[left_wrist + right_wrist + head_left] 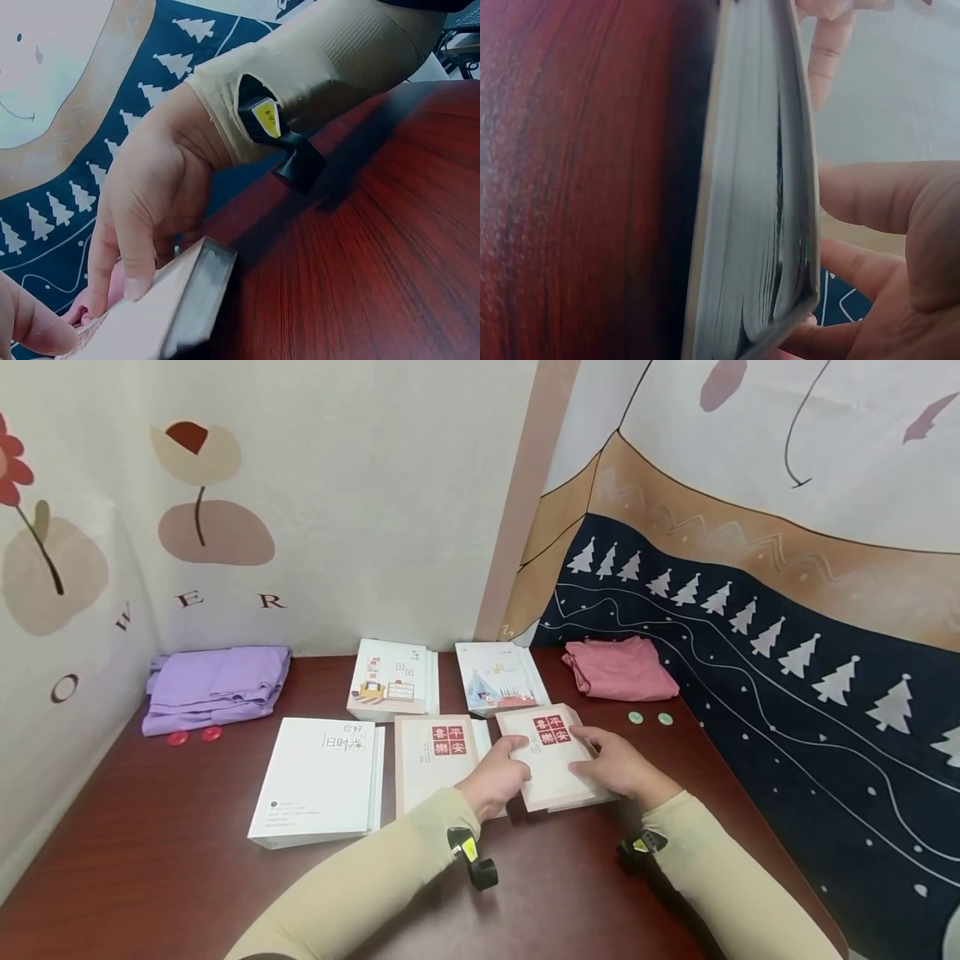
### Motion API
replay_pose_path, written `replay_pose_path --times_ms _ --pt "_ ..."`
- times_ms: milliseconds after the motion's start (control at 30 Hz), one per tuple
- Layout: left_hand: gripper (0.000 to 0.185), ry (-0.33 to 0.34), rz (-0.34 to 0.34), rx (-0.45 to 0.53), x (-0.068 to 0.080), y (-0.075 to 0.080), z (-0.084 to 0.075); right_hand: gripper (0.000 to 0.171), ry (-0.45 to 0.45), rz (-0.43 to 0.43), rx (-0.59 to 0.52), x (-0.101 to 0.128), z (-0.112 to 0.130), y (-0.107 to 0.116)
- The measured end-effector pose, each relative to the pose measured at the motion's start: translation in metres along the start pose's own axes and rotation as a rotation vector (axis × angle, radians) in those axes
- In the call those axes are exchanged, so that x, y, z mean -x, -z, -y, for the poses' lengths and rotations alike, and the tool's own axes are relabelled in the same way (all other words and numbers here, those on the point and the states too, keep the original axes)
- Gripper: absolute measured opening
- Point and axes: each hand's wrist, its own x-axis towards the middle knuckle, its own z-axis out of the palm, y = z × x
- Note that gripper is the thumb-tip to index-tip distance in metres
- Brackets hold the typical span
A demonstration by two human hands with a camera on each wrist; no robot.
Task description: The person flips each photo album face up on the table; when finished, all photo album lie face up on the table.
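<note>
Both hands hold a beige book (553, 758) with red squares of characters on its cover, low over the dark red table (150, 827). My left hand (498, 779) grips its left edge, thumb on the cover. On the right edge, my right hand (617, 766) has its thumb on top and its fingers underneath. In the left wrist view the right hand (150, 217) presses its thumb on the book (176, 304). The right wrist view shows the book's page edge (754, 217) beside my right palm (907, 247). A matching beige book (435, 760) lies just left.
A large white book (318, 781) lies further left, and two illustrated books (392, 678) (498, 677) lie behind. A folded purple cloth (213, 685) with two red buttons (177, 737) lies back left. A pink cloth (618, 668) with two green buttons (635, 717) lies back right. Walls enclose three sides.
</note>
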Motion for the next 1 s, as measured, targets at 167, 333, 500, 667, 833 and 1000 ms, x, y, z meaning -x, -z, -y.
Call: replay_pose_path --times_ms 167,333,500,667,833,1000 --pt "0.074 -0.046 0.016 -0.062 0.003 0.003 -0.004 0.069 0.016 0.01 -0.074 0.003 0.001 -0.001" --pt "0.068 -0.081 0.008 -0.091 0.01 0.007 -0.014 0.063 0.098 -0.005 -0.129 0.011 0.006 -0.006" --pt "0.071 -0.105 0.042 -0.042 0.018 0.01 -0.025 0.049 0.208 -0.079 -0.083 0.022 0.019 -0.01" --pt "0.081 -0.153 0.08 0.078 0.025 0.012 -0.036 0.048 0.254 -0.071 -0.121 0.03 0.033 -0.013" --pt "0.071 -0.188 0.134 0.094 0.028 0.015 -0.043 0.058 0.241 0.065 -0.371 0.038 0.043 -0.008" --pt "0.065 -0.203 0.257 0.057 0.026 0.016 -0.04 0.075 0.228 0.129 -0.475 0.046 0.05 0.001"
